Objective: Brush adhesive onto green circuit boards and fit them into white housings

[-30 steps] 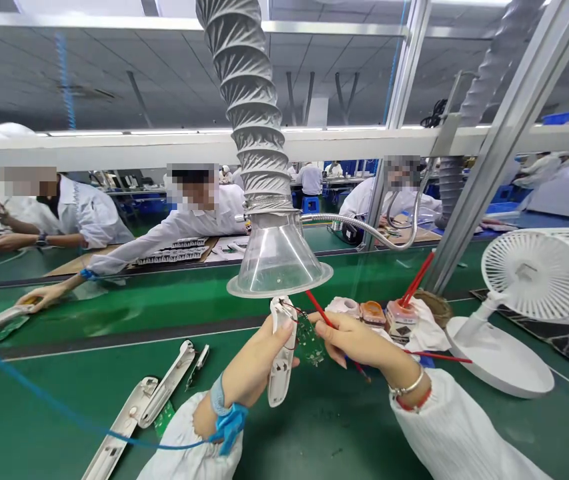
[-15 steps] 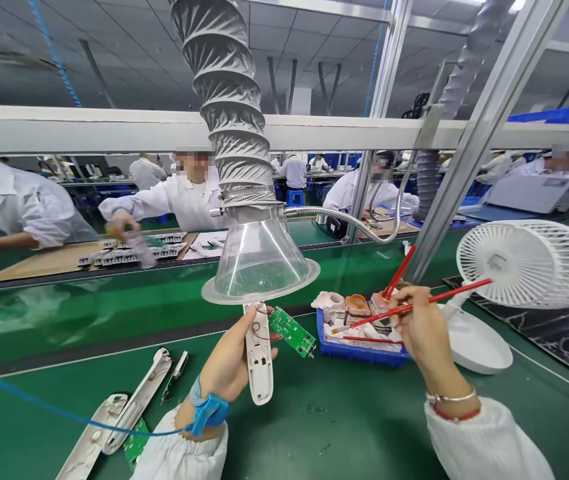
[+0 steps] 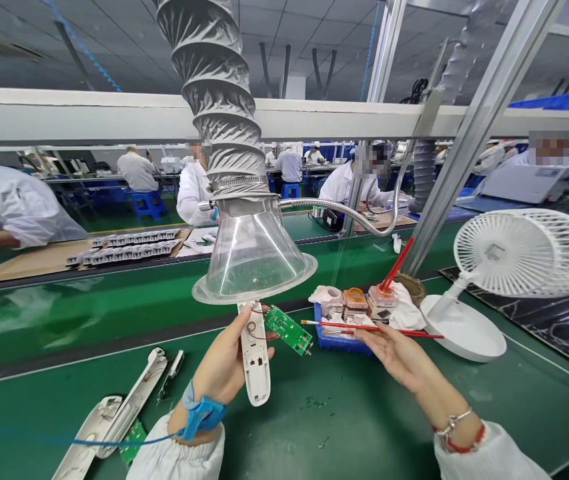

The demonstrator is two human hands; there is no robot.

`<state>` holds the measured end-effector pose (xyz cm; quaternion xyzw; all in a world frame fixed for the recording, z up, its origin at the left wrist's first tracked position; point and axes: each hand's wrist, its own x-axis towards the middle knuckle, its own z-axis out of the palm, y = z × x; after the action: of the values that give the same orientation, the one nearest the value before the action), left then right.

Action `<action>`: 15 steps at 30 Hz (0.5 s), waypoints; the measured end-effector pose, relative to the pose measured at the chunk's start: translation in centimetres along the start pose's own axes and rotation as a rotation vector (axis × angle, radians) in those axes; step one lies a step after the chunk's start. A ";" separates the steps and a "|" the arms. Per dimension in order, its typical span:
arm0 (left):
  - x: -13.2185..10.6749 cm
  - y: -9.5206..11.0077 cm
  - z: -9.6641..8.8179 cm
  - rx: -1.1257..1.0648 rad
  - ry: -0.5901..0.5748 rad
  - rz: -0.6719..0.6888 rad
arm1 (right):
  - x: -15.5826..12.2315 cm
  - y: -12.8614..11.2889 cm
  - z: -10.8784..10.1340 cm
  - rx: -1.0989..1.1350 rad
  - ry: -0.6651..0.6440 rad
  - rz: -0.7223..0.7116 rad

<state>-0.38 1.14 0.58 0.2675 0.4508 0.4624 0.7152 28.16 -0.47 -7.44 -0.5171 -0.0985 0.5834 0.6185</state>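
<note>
My left hand point(image 3: 221, 363) is closed around a long white plastic housing point(image 3: 255, 367), its open inner side facing up below the clear hood. A green circuit board point(image 3: 288, 329) hangs beside the housing on thin wires, to the right of my fingers. My right hand point(image 3: 397, 357) holds a thin red brush point(image 3: 414, 333) lightly near the middle of its handle. The brush lies almost level, bristles to the left, over the front of a blue tray point(image 3: 347, 344). Part of the grip is hidden. Small bottles point(image 3: 354, 303) and white tissue stand in the tray.
A clear extraction hood point(image 3: 257, 257) hangs over my left hand. White housing parts point(image 3: 129, 403) and another green board point(image 3: 133, 440) lie at left. A white fan point(image 3: 464, 337) stands at right. A blue wrist-strap cord point(image 3: 129, 441) crosses the left side. Co-workers sit across the line.
My right hand has lowered and moved slightly left, its fingers straighter. The brush has gone from slanted to nearly level. My left hand still holds the housing, with its board hanging alongside.
</note>
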 end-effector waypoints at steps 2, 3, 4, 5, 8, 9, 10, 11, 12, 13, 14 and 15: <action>0.0 -0.1 0.0 0.003 -0.006 -0.001 | 0.2 -0.5 -0.6 -0.046 -0.002 0.061; 0.1 -0.2 -0.1 0.006 -0.010 -0.001 | 0.3 -0.7 -0.9 -0.071 -0.004 0.086; 0.1 -0.3 -0.1 0.008 -0.019 -0.001 | 0.4 -0.9 -1.3 -0.097 -0.008 0.108; 0.1 -0.4 0.0 0.010 -0.029 -0.003 | 0.5 -1.1 -1.5 -0.122 -0.017 0.127; 0.3 -0.8 0.2 0.013 -0.078 -0.017 | -0.2 -1.1 -1.3 -0.182 -0.112 0.146; 0.3 -1.0 0.3 0.021 -0.092 -0.020 | -0.7 -0.9 -0.7 -0.196 -0.171 0.133; 0.4 -1.1 0.5 0.036 -0.103 -0.020 | -1.4 -0.7 0.1 -0.206 -0.243 0.113; 0.4 -1.3 0.6 0.054 -0.111 -0.017 | -2.2 -0.4 1.2 -0.217 -0.322 0.089; 0.4 -1.5 0.8 0.076 -0.122 -0.011 | -2.9 -0.1 2.3 -0.224 -0.411 0.075; 0.4 -1.7 0.9 0.099 -0.137 -0.006 | -3.7 0.2 3.6 -0.231 -0.500 0.079; 0.3 -1.8 1.0 0.124 -0.158 0.006 | -4.3 0.5 4.8 -0.239 -0.587 0.098; 0.3 -2.0 1.1 0.151 -0.179 0.026 | -4.8 0.8 5.9 -0.258 -0.675 0.145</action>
<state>1.50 0.56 -0.60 0.3665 0.4152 0.4105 0.7244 21.96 -1.45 -3.08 -0.3750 -0.3326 0.7463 0.4379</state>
